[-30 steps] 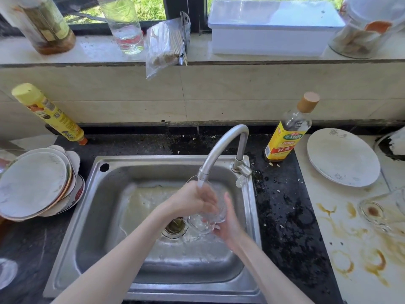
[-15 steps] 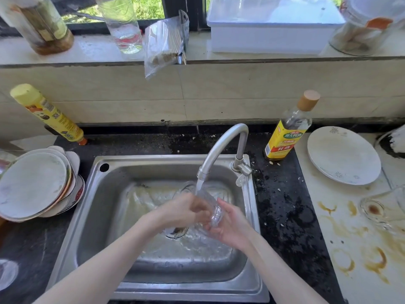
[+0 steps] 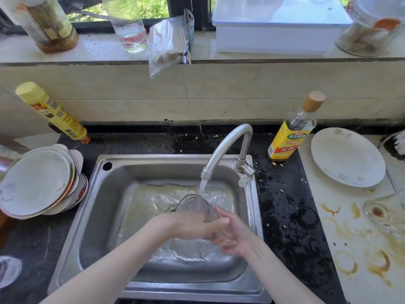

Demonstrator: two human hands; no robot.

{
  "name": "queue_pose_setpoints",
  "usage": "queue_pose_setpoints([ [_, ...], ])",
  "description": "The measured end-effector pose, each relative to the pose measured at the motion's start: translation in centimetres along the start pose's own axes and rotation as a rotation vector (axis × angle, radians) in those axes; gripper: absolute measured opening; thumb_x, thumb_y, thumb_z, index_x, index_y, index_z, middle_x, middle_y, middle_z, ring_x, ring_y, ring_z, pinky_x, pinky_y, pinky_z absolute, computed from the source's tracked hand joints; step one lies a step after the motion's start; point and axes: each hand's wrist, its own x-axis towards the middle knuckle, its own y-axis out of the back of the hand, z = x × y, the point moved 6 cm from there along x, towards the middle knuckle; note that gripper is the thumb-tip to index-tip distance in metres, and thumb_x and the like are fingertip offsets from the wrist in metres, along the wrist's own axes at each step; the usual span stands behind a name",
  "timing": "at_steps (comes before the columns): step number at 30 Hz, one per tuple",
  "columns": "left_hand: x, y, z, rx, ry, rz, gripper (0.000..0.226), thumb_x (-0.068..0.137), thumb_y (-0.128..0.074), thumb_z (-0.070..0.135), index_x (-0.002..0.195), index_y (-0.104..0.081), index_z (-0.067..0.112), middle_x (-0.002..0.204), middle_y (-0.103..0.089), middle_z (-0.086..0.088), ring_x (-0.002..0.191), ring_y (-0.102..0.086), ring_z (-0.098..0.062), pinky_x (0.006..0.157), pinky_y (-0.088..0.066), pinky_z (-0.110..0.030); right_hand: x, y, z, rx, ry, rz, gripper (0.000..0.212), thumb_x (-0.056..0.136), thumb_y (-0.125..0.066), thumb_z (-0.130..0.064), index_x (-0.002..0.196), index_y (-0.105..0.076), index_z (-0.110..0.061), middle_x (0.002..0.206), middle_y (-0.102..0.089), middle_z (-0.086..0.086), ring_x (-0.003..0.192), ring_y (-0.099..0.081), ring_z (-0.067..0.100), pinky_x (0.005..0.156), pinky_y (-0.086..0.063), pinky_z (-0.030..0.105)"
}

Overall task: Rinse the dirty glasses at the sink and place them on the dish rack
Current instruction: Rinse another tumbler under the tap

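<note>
Since the earlier frame both hands have drawn closer together low over the basin, and the clear glass (image 3: 198, 207) now lies tilted with its round mouth turned up and away under the stream; the left hand (image 3: 192, 226) curls over the glass's base end from the left, fingers wrapped round it, while the right hand (image 3: 233, 234) cups it from the right and beneath, fingers bent against its wall; water falls in a thin column from the curved brushed-metal faucet (image 3: 226, 148) onto the rim and spreads in ripples across the floor of the stainless steel sink (image 3: 105, 205); left of the sink a tilted stack of round plates (image 3: 37, 181) rests on the dark speckled table (image 3: 287, 216); on the pale stained surface at right sit a white plate (image 3: 347, 156) and, near the edge, a dirty glass (image 3: 381, 212) with a brown ring in its bottom; a yellow-labelled bottle (image 3: 292, 132) with a tan cap stands behind the faucet's base.
</note>
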Motion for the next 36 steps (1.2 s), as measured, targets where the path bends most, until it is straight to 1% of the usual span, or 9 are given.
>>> queue_pose_setpoints([
  [4, -0.5, 1.0, -0.4, 0.302, -0.081, 0.289, 0.058, 0.095, -0.023, 0.058, 0.077, -0.055, 0.013, 0.078, -0.06, -0.004, 0.078, -0.056, -0.022, 0.067, -0.036, -0.028, 0.8, 1.4, 0.9, 0.139, -0.017, 0.047, 0.043, 0.082, -0.06, -0.045, 0.083, -0.073, -0.004, 0.084, -0.063, 0.015, 0.029, -0.031, 0.003, 0.025, -0.018, 0.011],
  [9, -1.0, 2.1, -1.4, 0.571, -0.359, 0.557, 0.037, 0.096, -0.036, 0.047, 0.09, -0.061, 0.02, 0.088, -0.066, 0.001, 0.093, -0.057, -0.019, 0.086, -0.047, -0.032, 0.6, 2.1, 0.2, 0.275, 0.042, 0.085, 0.049, 0.074, -0.064, -0.042, 0.084, -0.073, 0.006, 0.083, -0.065, 0.025, 0.027, -0.03, 0.004, 0.03, -0.014, 0.009],
  [11, -1.4, 3.1, -1.9, 0.626, -0.433, 0.714, 0.038, 0.088, -0.039, 0.051, 0.077, -0.064, 0.024, 0.075, -0.065, 0.009, 0.078, -0.061, -0.014, 0.075, -0.052, -0.031, 0.2, 2.6, -0.2, 0.283, 0.074, 0.119, 0.051, 0.072, -0.065, -0.041, 0.095, -0.068, 0.004, 0.082, -0.065, 0.025, 0.027, -0.03, 0.004, 0.029, -0.015, 0.008],
  [16, -1.5, 3.7, -3.1, 0.153, -0.419, 0.799, 0.028, 0.074, -0.072, 0.045, 0.088, -0.063, 0.022, 0.112, -0.051, 0.008, 0.105, -0.047, -0.007, 0.089, -0.043, -0.026, 0.4, 3.4, -0.2, 0.266, 0.082, 0.145, 0.063, 0.072, -0.065, -0.043, 0.122, -0.055, -0.004, 0.09, -0.064, 0.024, 0.028, -0.029, 0.004, 0.023, -0.022, 0.014],
  [21, 0.2, 1.5, -3.7, -0.543, -0.381, 0.631, 0.099, 0.062, -0.083, 0.041, 0.141, -0.027, 0.024, 0.136, -0.041, 0.017, 0.124, -0.042, 0.003, 0.102, -0.036, -0.018, -0.6, 0.7, -0.4, 0.188, 0.085, 0.033, 0.051, 0.078, -0.054, -0.044, 0.092, -0.069, 0.002, 0.058, -0.06, 0.009, 0.027, -0.034, 0.003, 0.031, -0.014, 0.009],
  [25, -0.1, 1.9, -3.8, -0.546, -0.306, 0.776, 0.088, 0.059, -0.087, 0.031, 0.13, -0.035, 0.028, 0.125, -0.047, 0.019, 0.118, -0.044, 0.005, 0.096, -0.033, -0.008, -0.4, 0.1, -1.1, 0.11, 0.109, 0.034, 0.052, 0.083, -0.056, -0.05, 0.087, -0.074, -0.001, 0.073, -0.065, 0.014, 0.04, -0.047, 0.009, 0.035, -0.039, 0.014],
  [27, -0.4, 2.0, -3.8, -0.557, -0.315, 0.812, 0.086, 0.053, -0.082, 0.042, 0.126, -0.038, 0.028, 0.122, -0.05, 0.017, 0.114, -0.046, 0.006, 0.095, -0.035, -0.011, -0.3, 0.1, -1.7, 0.038, 0.141, 0.076, 0.05, 0.086, -0.054, -0.05, 0.093, -0.073, -0.005, 0.081, -0.068, 0.015, 0.057, -0.061, 0.018, 0.056, -0.053, 0.023],
  [30, -0.7, 2.0, -3.3, -0.552, -0.319, 0.852, 0.08, 0.052, -0.078, 0.045, 0.122, -0.039, 0.033, 0.118, -0.052, 0.018, 0.11, -0.049, 0.005, 0.092, -0.038, -0.012, -0.9, -0.4, -2.5, -0.115, 0.169, 0.106, 0.039, 0.094, -0.049, -0.044, 0.093, -0.074, -0.014, 0.086, -0.072, 0.007, 0.078, -0.067, 0.023, 0.087, -0.048, 0.035],
  [36, -0.4, 1.6, -2.5, -0.398, -0.278, 0.861, 0.073, 0.06, -0.084, 0.031, 0.111, -0.033, 0.045, 0.117, -0.047, 0.02, 0.11, -0.042, 0.012, 0.086, -0.032, -0.001, 0.1, 3.0, -7.0, -0.008, 0.389, 0.362, 0.036, 0.1, -0.04, -0.02, 0.134, -0.039, -0.009, 0.127, -0.055, 0.012, 0.103, -0.055, 0.022, 0.081, -0.045, 0.038],
])
